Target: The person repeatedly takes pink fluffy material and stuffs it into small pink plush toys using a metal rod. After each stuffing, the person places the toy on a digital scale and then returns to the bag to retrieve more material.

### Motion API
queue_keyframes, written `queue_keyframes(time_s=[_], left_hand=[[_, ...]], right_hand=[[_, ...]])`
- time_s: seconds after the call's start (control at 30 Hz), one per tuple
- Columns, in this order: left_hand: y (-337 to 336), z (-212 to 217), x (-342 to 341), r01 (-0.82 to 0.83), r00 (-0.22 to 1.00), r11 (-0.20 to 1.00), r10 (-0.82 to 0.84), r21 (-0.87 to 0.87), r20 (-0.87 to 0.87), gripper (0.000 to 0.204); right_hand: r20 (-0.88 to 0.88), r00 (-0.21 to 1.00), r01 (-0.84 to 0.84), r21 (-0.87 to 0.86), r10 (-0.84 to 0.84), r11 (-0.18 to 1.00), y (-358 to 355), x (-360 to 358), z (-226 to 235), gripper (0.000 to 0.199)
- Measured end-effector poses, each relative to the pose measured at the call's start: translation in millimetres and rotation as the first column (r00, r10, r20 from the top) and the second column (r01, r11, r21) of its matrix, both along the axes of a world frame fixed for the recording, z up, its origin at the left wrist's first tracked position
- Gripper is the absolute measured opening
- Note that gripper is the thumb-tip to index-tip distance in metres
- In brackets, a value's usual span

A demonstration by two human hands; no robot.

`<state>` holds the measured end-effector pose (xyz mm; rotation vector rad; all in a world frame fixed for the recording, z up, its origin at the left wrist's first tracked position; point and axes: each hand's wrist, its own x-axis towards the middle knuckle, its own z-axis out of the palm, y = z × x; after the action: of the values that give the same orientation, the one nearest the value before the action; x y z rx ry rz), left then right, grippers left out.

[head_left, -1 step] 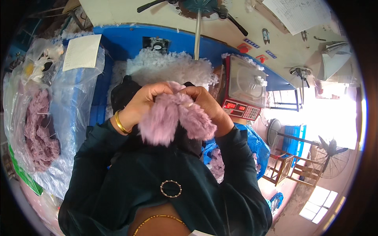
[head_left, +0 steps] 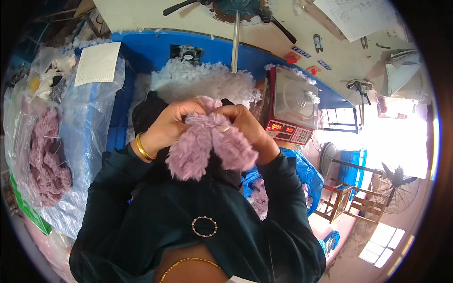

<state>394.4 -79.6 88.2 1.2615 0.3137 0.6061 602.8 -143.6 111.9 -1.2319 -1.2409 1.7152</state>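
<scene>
Lilac plush piece (head_left: 207,144), held at chest height near the white stuffing heap (head_left: 198,82), long axis hanging downward from fingers clamped on its top edge: left hand (head_left: 172,125), right hand (head_left: 247,127), equally close.

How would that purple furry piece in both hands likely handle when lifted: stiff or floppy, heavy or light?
Probably floppy: the purple furry piece droops in two lobes below the left hand and right hand. Likely light for its size, since fingertips alone pinch its top. The long pile should grip rather than slip.
</scene>
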Motion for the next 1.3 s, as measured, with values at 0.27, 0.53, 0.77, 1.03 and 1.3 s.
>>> queue_keyframes(time_s=[0.27,0.53,0.77,1.03,1.3], left_hand=[[16,2,33,-0.306,0.951,0.950,0.301,0.060,0.075,0.017],[83,-17,83,-0.367,0.917,0.930,0.366,-0.028,0.158,0.014],[121,-25,79,-0.165,0.985,0.962,0.152,0.215,0.079,0.027],[117,2,78,-0.116,0.992,0.936,0.128,-0.332,0.016,0.038],[85,-2,55,-0.126,0.982,0.990,0.134,0.061,-0.134,0.028]], right_hand=[[0.185,0.969,0.120,0.230,-0.164,0.966,12,23,16,0.022],[0.265,0.844,0.337,0.414,-0.466,0.846,55,40,21,0.024],[0.418,0.332,0.016,0.894,-0.846,0.448,98,16,11,0.042],[0.304,0.203,-0.067,0.953,-0.931,0.296,161,41,9,0.019],[0.096,0.515,0.136,0.972,-0.852,0.192,103,38,-19,0.025]])
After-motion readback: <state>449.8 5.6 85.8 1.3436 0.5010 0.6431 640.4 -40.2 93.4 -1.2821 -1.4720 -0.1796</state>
